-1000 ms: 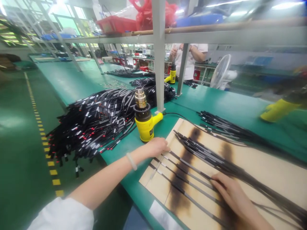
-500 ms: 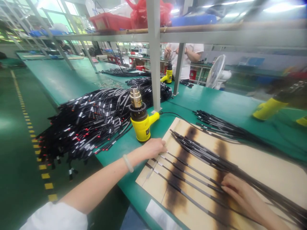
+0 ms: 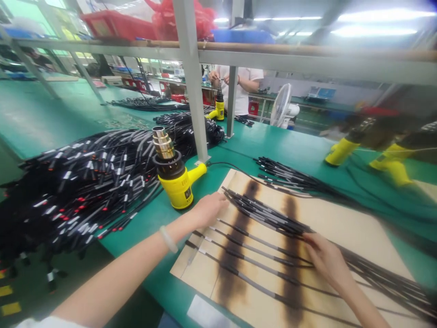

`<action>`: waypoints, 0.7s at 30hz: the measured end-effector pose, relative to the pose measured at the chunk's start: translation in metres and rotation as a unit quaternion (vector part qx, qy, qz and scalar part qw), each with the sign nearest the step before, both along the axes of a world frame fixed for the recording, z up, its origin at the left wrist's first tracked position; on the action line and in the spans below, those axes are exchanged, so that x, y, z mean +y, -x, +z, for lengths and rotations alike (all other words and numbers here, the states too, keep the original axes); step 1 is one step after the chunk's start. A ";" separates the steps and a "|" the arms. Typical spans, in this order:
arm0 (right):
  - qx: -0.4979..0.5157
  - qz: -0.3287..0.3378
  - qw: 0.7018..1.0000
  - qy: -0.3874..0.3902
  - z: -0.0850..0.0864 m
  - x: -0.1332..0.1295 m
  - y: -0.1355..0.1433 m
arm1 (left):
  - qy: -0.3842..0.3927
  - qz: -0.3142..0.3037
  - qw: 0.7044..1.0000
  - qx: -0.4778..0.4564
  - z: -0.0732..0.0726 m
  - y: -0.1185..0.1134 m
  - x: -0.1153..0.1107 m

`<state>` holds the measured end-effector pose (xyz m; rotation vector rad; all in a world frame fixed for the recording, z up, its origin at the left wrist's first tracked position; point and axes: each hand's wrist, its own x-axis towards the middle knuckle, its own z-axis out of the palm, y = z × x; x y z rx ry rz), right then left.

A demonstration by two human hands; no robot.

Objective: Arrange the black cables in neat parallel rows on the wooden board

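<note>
A scorched wooden board [image 3: 327, 218] lies on the green bench, with several black cables [image 3: 259, 214] spread across it. My left hand [image 3: 208, 209] rests on the board's near left corner, fingers on the cable ends. My right hand [image 3: 324, 262] lies flat on the cables further right, pressing them to the board. A yellow heat gun [image 3: 172, 175] stands nozzle-up just left of the board, close to my left hand.
A big pile of black cables [image 3: 82, 182] covers the bench to the left. A steel post [image 3: 193, 82] rises behind the heat gun. More cables [image 3: 290, 177] lie beyond the board. Other yellow heat guns [image 3: 341, 152] and a fan [image 3: 282, 107] stand farther off; a person [image 3: 244, 84] works opposite.
The view has swung right, so everything shifts left in frame. My right hand has slid up the cables on the board. My left hand stays at the board's corner.
</note>
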<state>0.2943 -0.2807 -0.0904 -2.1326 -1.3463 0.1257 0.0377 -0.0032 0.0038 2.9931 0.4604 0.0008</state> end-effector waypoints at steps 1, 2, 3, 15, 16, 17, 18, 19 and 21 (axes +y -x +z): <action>0.012 0.002 1.000 0.014 -0.001 -0.001 0.000 | -0.010 -0.011 1.000 -0.007 -0.004 -0.006 -0.001; 0.024 0.004 0.999 0.026 -0.002 -0.003 0.000 | -0.021 -0.024 0.999 -0.011 -0.008 -0.011 -0.002; 0.033 0.003 0.999 0.031 -0.002 -0.004 0.000 | -0.031 -0.033 0.999 -0.011 -0.012 -0.016 -0.003; -0.066 0.023 0.997 0.042 0.021 0.020 0.024 | -0.077 -0.008 0.997 0.013 -0.021 -0.041 0.009; -0.069 0.020 0.996 0.047 0.023 0.025 0.027 | -0.082 -0.003 0.996 0.015 -0.021 -0.040 0.011; -0.070 0.020 0.996 0.052 0.024 0.028 0.029 | -0.085 0.000 0.996 0.017 -0.020 -0.039 0.012; -0.067 0.025 0.996 0.059 0.025 0.032 0.031 | -0.087 0.000 0.996 0.019 -0.019 -0.039 0.013; -0.060 0.034 0.996 0.063 0.025 0.034 0.032 | -0.088 -0.001 0.996 0.020 -0.018 -0.037 0.014; -0.034 0.054 0.996 0.062 0.026 0.036 0.033 | -0.086 -0.009 0.996 0.019 -0.016 -0.034 0.014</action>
